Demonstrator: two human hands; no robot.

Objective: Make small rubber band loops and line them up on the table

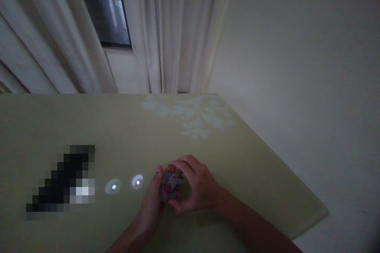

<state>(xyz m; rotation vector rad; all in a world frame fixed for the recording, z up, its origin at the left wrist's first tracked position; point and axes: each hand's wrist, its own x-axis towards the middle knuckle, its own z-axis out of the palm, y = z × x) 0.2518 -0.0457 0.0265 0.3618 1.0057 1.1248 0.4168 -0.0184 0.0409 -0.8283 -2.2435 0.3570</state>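
Between my hands, above the pale green tabletop, is a small box-shaped pack [171, 184], seemingly clear, with many colourful little pieces showing and a whitish figure on its face. What the pieces are is too blurred to tell. My left hand [152, 193] grips its left side, with the thumb along the edge. Curved around the top and lower right corner, my right hand [197, 184] has its fingers on the upper edge and its thumb near the bottom. A gap shows between the pack's right side and my right palm.
The table [252, 174] has a white floral pattern [196, 114] near its far edge. At left lies a dark pixelated object [61, 182]. Two bright round spots [137, 182] show on the surface. Curtains [178, 27], a window [109, 8] and a plain wall [297, 67] stand behind.
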